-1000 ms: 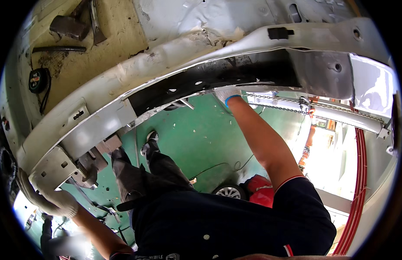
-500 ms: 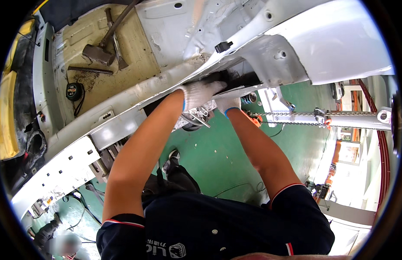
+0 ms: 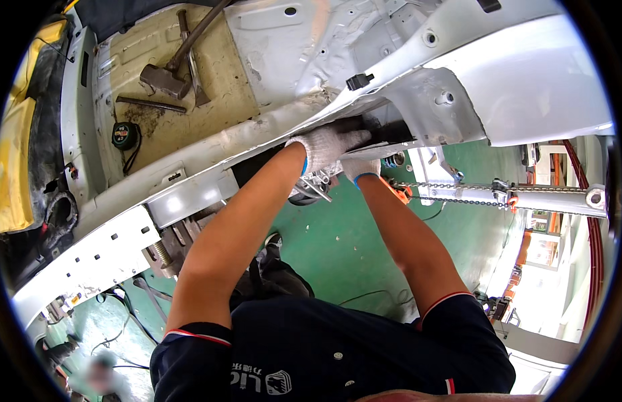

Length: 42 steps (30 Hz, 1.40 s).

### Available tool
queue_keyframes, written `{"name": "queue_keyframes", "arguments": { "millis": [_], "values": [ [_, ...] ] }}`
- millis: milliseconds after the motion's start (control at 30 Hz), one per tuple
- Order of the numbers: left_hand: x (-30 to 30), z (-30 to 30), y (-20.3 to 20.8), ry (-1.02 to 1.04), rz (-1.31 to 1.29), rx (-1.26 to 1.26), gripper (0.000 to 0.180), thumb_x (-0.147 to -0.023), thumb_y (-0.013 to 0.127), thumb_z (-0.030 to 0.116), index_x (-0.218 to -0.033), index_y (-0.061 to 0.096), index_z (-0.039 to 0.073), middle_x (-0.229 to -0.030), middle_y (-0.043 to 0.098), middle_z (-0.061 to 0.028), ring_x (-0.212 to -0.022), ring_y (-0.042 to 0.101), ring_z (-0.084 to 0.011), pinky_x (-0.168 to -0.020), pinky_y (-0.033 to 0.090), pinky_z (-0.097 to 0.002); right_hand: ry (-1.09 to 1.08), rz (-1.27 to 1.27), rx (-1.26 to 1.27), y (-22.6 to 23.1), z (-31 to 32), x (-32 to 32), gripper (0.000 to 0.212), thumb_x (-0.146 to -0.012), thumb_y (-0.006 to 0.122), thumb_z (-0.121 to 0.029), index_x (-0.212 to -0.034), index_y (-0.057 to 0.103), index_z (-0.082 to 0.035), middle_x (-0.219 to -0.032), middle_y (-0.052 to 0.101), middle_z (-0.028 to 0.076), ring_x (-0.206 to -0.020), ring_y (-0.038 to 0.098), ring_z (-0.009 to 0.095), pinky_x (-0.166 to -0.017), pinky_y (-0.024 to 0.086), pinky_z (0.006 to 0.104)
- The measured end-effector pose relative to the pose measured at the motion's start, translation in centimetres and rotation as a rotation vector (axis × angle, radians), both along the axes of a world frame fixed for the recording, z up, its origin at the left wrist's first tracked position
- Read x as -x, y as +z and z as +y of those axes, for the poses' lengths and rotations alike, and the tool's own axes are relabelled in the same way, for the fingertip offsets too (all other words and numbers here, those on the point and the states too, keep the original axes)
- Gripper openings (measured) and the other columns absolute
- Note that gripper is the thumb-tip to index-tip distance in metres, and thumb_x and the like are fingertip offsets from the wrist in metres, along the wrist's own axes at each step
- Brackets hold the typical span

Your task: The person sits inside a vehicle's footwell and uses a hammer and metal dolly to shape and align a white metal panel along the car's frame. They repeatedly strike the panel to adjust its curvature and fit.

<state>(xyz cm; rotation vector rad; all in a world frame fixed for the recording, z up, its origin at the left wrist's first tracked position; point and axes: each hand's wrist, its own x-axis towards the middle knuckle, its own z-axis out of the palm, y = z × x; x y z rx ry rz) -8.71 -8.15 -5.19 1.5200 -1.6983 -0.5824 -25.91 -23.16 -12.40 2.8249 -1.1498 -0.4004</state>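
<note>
The bare metal sill of a light-coloured car body (image 3: 220, 151) runs diagonally in front of me, with a dark opening (image 3: 395, 130) cut in its side. My left hand (image 3: 326, 147), in a white knit glove with a blue cuff, reaches into this opening with its visible fingers stretched out; the tips are partly lost in shadow. My right hand (image 3: 360, 167), gloved the same way, is just below the opening's lower metal lip (image 3: 385, 147). That lip hides its fingers, so their grip cannot be made out.
A sledgehammer (image 3: 165, 81), a chisel-ended bar (image 3: 194, 77), a short metal rod (image 3: 150, 104) and a tape measure (image 3: 125, 135) lie on the car floor. A chain (image 3: 458, 185) stretches along a metal arm at right. Another person (image 3: 100, 375) is at lower left.
The whole view has shifted, so the car and tools sit slightly lower and further right. My left hand's fingers reach a little further along the opening; the right hand stays under the lip.
</note>
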Motion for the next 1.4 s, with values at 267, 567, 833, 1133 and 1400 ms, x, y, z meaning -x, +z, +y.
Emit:
{"name": "queue_keyframes", "arguments": {
  "millis": [267, 567, 833, 1133, 1400],
  "values": [
    [0.0, 1.5, 0.9, 0.087, 0.464, -0.220, 0.042, -0.099, 0.063, 0.028, -0.139, 0.067, 0.013, -0.148, 0.061, -0.0144, -0.140, 0.054, -0.0348, -0.121, 0.041, -0.0404, -0.100, 0.047, -0.095, 3.2, 2.4, -1.9, 0.059, -0.093, 0.060, -0.058, -0.135, 0.071, -0.017, -0.136, 0.069, 0.017, -0.127, 0.065, 0.036, -0.110, 0.048, 0.0474],
    [-0.2, 1.6, 1.5, 0.028, 0.632, -0.256, 0.044, -0.105, 0.060, 0.031, -0.145, 0.062, 0.015, -0.157, 0.053, -0.0147, -0.145, 0.049, -0.0343, -0.124, 0.036, -0.0413, -0.102, -0.151, -0.140, -0.1, 0.2, 0.0, 0.080, -0.094, 0.058, -0.064, -0.156, 0.051, -0.015, -0.160, 0.051, 0.014, -0.149, 0.045, 0.033, -0.126, 0.029, 0.0510],
    [-0.3, 1.1, -1.5, 0.021, -0.154, 0.277, 0.043, -0.095, 0.057, 0.010, -0.136, 0.067, 0.013, -0.153, 0.055, -0.0157, -0.144, 0.050, -0.0351, -0.124, 0.038, -0.0445, -0.111, -0.129, -0.060, 1.1, 1.6, -0.8, 0.080, -0.095, 0.057, -0.064, -0.158, 0.047, -0.016, -0.165, 0.044, 0.013, -0.152, 0.040, 0.031, -0.128, 0.027, 0.0493],
    [0.4, 1.1, 1.0, -0.003, 0.364, -0.180, 0.044, -0.097, 0.054, 0.008, -0.139, 0.065, 0.012, -0.151, 0.056, -0.0180, -0.145, 0.049, -0.0352, -0.124, 0.038, -0.0425, -0.108, -0.098, -0.006, 2.0, 1.4, -0.6, 0.074, -0.091, 0.058, -0.065, -0.146, 0.063, -0.016, -0.150, 0.061, 0.015, -0.142, 0.054, 0.032, -0.123, 0.037, 0.0460],
    [3.7, 0.9, -0.3, 0.410, 0.074, 0.124, 0.037, -0.088, 0.067, 0.036, -0.123, 0.076, 0.027, -0.133, 0.071, -0.0027, -0.133, 0.060, -0.0291, -0.114, 0.044, -0.0500, -0.146, 0.010, 0.001, 2.0, 1.7, -1.2, 0.063, -0.090, 0.059, -0.064, -0.129, 0.075, -0.016, -0.133, 0.072, 0.016, -0.124, 0.067, 0.036, -0.111, 0.048, 0.0470]
  ]
}}
